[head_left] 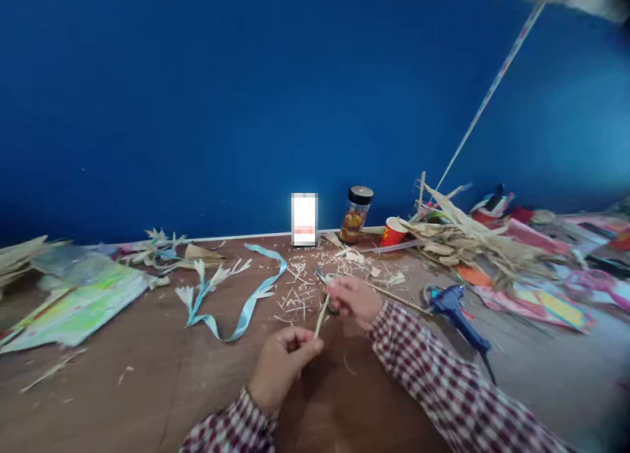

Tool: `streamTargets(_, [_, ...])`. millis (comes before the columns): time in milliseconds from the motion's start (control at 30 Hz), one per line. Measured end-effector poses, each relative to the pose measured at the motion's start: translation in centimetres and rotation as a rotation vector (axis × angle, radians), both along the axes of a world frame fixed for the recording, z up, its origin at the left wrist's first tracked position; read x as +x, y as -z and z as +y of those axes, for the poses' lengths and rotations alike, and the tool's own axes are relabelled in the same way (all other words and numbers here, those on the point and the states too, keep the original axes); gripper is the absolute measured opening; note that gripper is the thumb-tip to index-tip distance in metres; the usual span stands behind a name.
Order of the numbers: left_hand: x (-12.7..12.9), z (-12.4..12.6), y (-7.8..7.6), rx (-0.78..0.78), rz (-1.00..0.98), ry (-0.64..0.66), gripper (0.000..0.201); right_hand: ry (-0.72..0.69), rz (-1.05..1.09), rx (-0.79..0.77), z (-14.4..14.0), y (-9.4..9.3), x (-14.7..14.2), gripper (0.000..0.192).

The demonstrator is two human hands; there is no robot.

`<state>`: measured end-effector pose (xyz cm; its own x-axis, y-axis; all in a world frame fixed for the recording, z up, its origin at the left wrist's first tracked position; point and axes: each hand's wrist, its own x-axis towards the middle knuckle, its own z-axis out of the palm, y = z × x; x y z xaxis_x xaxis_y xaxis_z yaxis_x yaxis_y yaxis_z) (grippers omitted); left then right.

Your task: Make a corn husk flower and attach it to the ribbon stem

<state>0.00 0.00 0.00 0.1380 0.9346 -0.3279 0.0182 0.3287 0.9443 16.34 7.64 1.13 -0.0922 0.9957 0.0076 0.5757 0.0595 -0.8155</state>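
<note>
The left hand [280, 367] pinched a thin pale dried-leaf strip [321, 316], half trimmed, while the right hand [355, 301] closed on small scissors [325, 279] above many cut shreds [300, 289].

Light even, moderately bright; blue wall [197, 98] paler toward the right of the frame. Glowing white screen [304, 218] at centre is blown out, no detail. Soft, faint shadows under the hands on the tabletop [147, 387]. Overall soft focus; motion blur strongest at upper right corner and right edge. Wide-angle bending at the edges; clutter at far left and right smeared.
</note>
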Motion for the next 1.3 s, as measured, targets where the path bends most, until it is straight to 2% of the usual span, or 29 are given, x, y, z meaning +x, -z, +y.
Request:
streamTargets(133, [0.1, 0.1, 0.2, 0.047, -0.004, -0.075, 0.027, 0.163, -0.073, 0.089, 5.5, -3.0, 5.9, 0.031])
streamTargets(167, [0.1, 0.2, 0.2, 0.065, -0.004, -0.097, 0.027, 0.220, -0.113, 0.129, 6.3, -3.6, 6.9, 0.029])
streamTargets(233, [0.1, 0.2, 0.2, 0.090, -0.002, -0.136, 0.026, 0.299, -0.210, 0.216, 7.0, -4.1, 8.1, 0.039])
streamTargets(300, [0.0, 0.2, 0.2, 0.102, 0.002, -0.156, 0.026, 0.289, -0.323, 0.292, 6.5, -3.8, 7.9, 0.041])
streamTargets(367, [0.0, 0.2, 0.3, 0.118, 0.000, -0.163, 0.025, 0.212, -0.415, 0.338, 5.3, -2.9, 6.5, 0.029])
streamTargets(433, [-0.1, 0.2, 0.4, 0.130, 0.000, -0.158, 0.025, 0.161, -0.456, 0.372, 4.2, -2.1, 5.0, 0.026])
streamTargets(533, [-0.2, 0.3, 0.8, 0.130, 0.010, -0.141, 0.025, 0.189, -0.587, 0.429, 4.4, -2.3, 4.5, 0.041])
streamTargets(567, [-0.2, 0.3, 0.9, 0.129, 0.011, -0.135, 0.026, 0.211, -0.661, 0.417, 5.1, -2.8, 5.0, 0.046])
streamTargets(600, [-0.2, 0.2, 0.9, 0.130, 0.013, -0.130, 0.026, 0.225, -0.727, 0.340, 5.9, -3.4, 5.8, 0.048])
streamTargets(700, [-0.2, 0.2, 1.0, 0.133, 0.026, -0.126, 0.026, 0.255, -0.773, 0.243, 8.0, -5.3, 8.1, 0.035])
streamTargets(767, [-0.2, 0.3, 1.0, 0.138, 0.041, -0.122, 0.027, 0.192, -0.774, 0.222, 8.5, -5.6, 8.4, 0.027])
streamTargets(833, [-0.2, 0.3, 1.1, 0.144, 0.049, -0.114, 0.027, 0.060, -0.763, 0.198, 8.1, -4.9, 7.6, 0.024])
streamTargets(900, [-0.2, 0.4, 1.3, 0.149, 0.051, -0.099, 0.027, -0.061, -0.759, 0.152, 7.6, -3.4, 6.0, 0.019])
streamTargets(1067, [0.0, 0.3, 1.6, 0.172, 0.078, -0.074, 0.028, -0.161, -0.791, 0.040, 8.1, -0.2, 3.2, 0.025])
streamTargets(1167, [0.1, 0.2, 1.7, 0.167, 0.083, -0.065, 0.029, -0.182, -0.804, -0.001, 9.0, 0.2, 2.9, 0.026])
streamTargets(1300, [0.0, 0.3, 1.7, 0.159, 0.079, -0.072, 0.029, -0.131, -0.849, -0.030, 10.1, -0.9, 4.2, 0.025])
